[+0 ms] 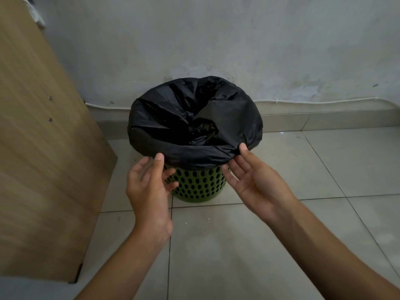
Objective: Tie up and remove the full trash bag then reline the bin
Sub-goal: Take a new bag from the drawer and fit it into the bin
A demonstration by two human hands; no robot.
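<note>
A green perforated bin (198,187) stands on the tiled floor against the wall. A black trash bag (194,120) lines it, its edge folded down over the rim. My left hand (149,189) is at the near left of the bin, fingers relaxed, thumb tip touching the bag's folded edge. My right hand (253,180) is at the near right, palm up and fingers spread, thumb tip on the bag's edge and fingertips just under it. Neither hand holds the bag. The bag's contents are dark and hard to make out.
A wooden cabinet side (43,148) stands close on the left of the bin. A grey wall (238,40) with a white cable (313,102) along its base is behind. Pale floor tiles (238,245) extend in front and to the right.
</note>
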